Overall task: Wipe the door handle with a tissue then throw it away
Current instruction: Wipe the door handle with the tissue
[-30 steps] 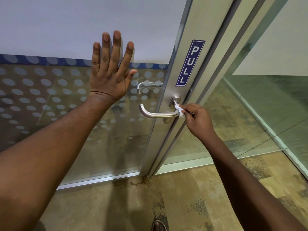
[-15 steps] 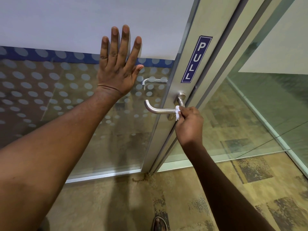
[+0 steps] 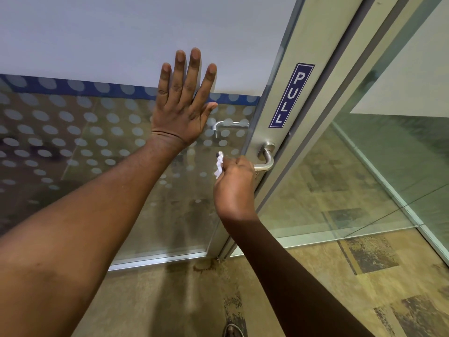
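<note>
Brushed-metal handle [image 3: 267,158], crumpled paper tissue [image 3: 219,167]

Blue vertical "PULL" sticker [image 3: 291,95] on the grey metal door frame [image 3: 313,76], right of the glass door panel [image 3: 102,152] with frosted dots and a blue strip. Clear glass wall [image 3: 379,171] far right. Patchy tan carpet floor [image 3: 340,288] near. Second metal lever [image 3: 228,125] visible through the glass.
</note>
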`<act>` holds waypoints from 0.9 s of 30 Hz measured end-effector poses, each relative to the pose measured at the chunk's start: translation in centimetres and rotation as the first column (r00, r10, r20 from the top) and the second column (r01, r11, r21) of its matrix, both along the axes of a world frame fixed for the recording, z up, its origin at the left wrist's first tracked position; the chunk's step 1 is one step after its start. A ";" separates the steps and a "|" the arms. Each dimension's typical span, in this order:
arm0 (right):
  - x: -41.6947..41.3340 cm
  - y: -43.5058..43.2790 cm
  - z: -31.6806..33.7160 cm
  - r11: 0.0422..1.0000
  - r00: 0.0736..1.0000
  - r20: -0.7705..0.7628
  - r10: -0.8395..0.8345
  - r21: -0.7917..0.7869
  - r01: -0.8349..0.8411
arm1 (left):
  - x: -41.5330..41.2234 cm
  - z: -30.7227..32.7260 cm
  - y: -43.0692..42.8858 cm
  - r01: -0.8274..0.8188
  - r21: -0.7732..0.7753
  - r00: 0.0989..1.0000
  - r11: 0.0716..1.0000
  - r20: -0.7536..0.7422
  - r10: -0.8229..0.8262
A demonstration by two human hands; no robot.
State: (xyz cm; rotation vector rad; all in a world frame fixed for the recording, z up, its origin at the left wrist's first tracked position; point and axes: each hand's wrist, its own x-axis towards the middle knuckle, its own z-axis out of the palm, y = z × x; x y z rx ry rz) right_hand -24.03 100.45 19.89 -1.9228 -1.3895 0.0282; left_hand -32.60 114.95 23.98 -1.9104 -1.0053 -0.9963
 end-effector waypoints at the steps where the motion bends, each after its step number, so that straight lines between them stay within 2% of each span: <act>1: -0.2 0.1 0.4 0.999 0.999 -0.024 0.040 0.008 -0.040 | 0.0 0.0 0.0 0.002 0.002 1.000 1.000 0.000 -0.002; 5: -0.1 0.7 1.7 0.995 0.960 -0.266 0.086 0.075 -0.069 | -0.3 0.2 -0.5 0.030 -0.039 1.000 0.999 0.002 -0.030; 9: 1.0 1.6 1.6 0.995 0.893 -0.442 0.084 0.086 -0.051 | -1.1 0.5 -1.9 0.227 -0.133 0.974 0.965 0.045 -0.223; 12: 1.5 1.7 1.6 0.993 0.780 -0.615 0.115 0.104 -0.064 | -2.0 0.5 -3.6 0.454 -0.228 0.887 0.861 0.204 -0.414; 14: 1.7 1.6 1.8 0.988 0.658 -0.737 0.155 0.122 -0.097 | -2.8 0.2 -4.7 0.549 -0.299 0.823 0.780 0.356 -0.443; 16: 1.9 1.5 2.3 0.980 0.521 -0.831 0.193 0.139 -0.142 | -3.4 -0.2 -6.0 0.623 -0.393 0.753 0.676 0.535 -0.383; 17: 2.0 1.3 2.8 0.974 0.467 -0.858 0.216 0.156 -0.164 | -3.6 -0.2 -6.7 0.672 -0.452 0.699 0.586 0.649 -0.301; 19: 2.0 1.0 3.5 0.961 0.399 -0.880 0.257 0.188 -0.204 | -3.8 0.0 -7.7 0.778 -0.541 0.576 0.320 0.817 -0.017; 20: 2.0 0.9 3.9 0.952 0.368 -0.887 0.279 0.207 -0.225 | -3.9 0.2 -8.1 0.833 -0.522 0.510 0.183 0.853 0.111; 22: 2.0 0.5 4.5 0.931 0.295 -0.898 0.327 0.252 -0.266 | -4.4 0.7 -8.8 0.913 -0.409 0.388 0.013 0.877 0.284; 24: 2.0 0.2 4.9 0.915 0.236 -0.906 0.351 0.278 -0.294 | -5.0 1.4 -9.4 0.940 -0.337 0.332 -0.047 0.879 0.341; 27: 1.7 -0.2 5.3 0.903 0.202 -0.909 0.364 0.292 -0.314 | -5.5 2.0 -10.0 0.943 -0.324 0.332 -0.081 0.888 0.317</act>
